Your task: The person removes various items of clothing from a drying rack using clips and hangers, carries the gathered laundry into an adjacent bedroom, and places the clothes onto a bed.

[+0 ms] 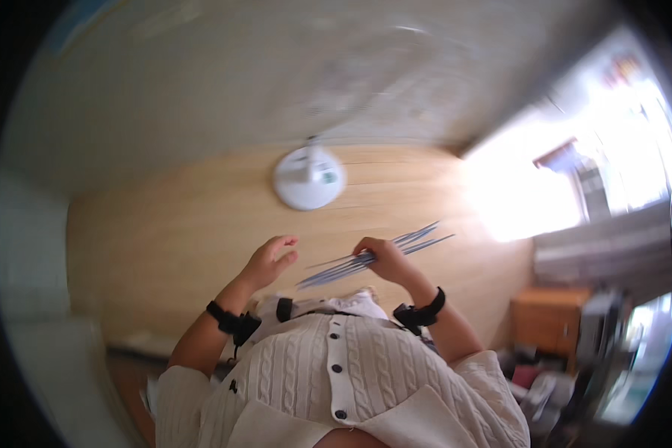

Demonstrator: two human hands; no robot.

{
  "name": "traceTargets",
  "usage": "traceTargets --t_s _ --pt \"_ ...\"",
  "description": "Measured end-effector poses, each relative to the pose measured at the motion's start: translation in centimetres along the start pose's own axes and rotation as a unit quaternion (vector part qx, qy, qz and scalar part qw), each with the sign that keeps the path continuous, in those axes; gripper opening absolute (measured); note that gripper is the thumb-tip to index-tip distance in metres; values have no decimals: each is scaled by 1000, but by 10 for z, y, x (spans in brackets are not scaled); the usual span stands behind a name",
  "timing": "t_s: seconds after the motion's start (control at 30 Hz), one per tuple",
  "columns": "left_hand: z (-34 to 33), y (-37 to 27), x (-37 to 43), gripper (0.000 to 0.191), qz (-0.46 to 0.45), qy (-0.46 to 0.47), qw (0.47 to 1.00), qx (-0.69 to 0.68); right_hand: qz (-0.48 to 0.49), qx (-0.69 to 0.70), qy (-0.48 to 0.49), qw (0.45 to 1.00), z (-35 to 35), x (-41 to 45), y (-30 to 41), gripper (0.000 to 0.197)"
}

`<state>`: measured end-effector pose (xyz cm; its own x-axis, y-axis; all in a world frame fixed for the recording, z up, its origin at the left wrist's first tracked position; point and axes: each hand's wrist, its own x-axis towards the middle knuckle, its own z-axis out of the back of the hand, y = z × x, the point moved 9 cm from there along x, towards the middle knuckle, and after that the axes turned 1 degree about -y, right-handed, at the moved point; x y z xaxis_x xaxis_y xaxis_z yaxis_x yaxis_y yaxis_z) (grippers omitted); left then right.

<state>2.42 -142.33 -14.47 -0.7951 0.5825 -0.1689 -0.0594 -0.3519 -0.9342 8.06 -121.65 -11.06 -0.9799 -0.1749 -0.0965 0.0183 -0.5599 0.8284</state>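
My right hand [389, 261] grips a bundle of thin grey-blue rods [336, 272] near its middle. The rods slant from lower left to upper right and fan apart at both ends; blur hides whether they join into frames such as wire hangers. Left of the bundle, my left hand [270, 261] is held in the air, thumb and fingers curved with a gap between them. It holds nothing and is apart from the rods. Both hands are in front of my waist, above the wood-look floor [201, 224].
Ahead on the floor stands a round white base [308, 193] with an upright post, close to a grey wall [201, 95]. A bright window [638, 145] is at the right. Below it are a wooden cabinet [549, 316] and blurred clutter [543, 386]. A pale panel [45, 369] borders the left.
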Motion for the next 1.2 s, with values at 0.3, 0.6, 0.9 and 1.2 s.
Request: traceTargets --t_s 0.3,0.6,0.9,1.2 --pt "-357 -250 120 39 -301 348 886 59 -197 49 -351 914 235 -205 -92 30" --pt "-553 -340 239 21 -320 466 820 91 -217 84 -454 860 387 -275 -200 41" --pt "-748 -438 402 13 -408 495 752 154 -285 4 -489 824 567 -354 -344 58" --pt "-934 -579 597 18 -480 453 740 128 -407 -14 -606 683 665 -485 -517 36"
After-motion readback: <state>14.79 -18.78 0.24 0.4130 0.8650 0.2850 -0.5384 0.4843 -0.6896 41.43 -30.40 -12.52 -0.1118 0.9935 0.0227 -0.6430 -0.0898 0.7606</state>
